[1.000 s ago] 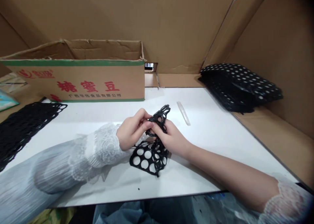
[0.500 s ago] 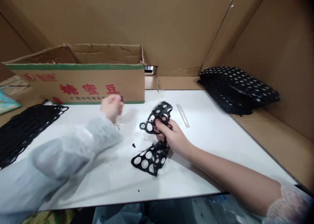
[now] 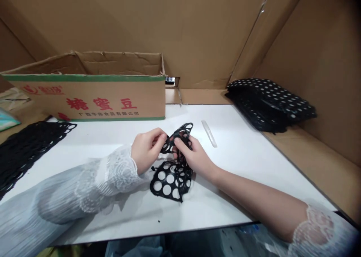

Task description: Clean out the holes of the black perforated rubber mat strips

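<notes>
1. Left hand (image 3: pixel 146 150): fingertips pinched on the mesh's edge.
2. Right hand (image 3: pixel 199 157): gripping bunched mesh, thumb on top.
3. Mesh (image 3: pixel 164 182): black, holed; upper part between both hands, lower part hanging near or on the table (image 3: pixel 124 223), contact unclear.
4. Risk: thin webs may tear if pinched fingers pull too hard; bunched folds could snag.

Seen from the near edge of the white worktop (image 3: pixel 242 197), an open cardboard carton (image 3: pixel 149 99) with green edging and red characters stands at eleven o'clock, a light-blue packet (image 3: pixel 8 120) at ten. A translucent strip (image 3: pixel 209 133) lies at one; a brown cardboard wall (image 3: pixel 197 35) rises at twelve.
</notes>
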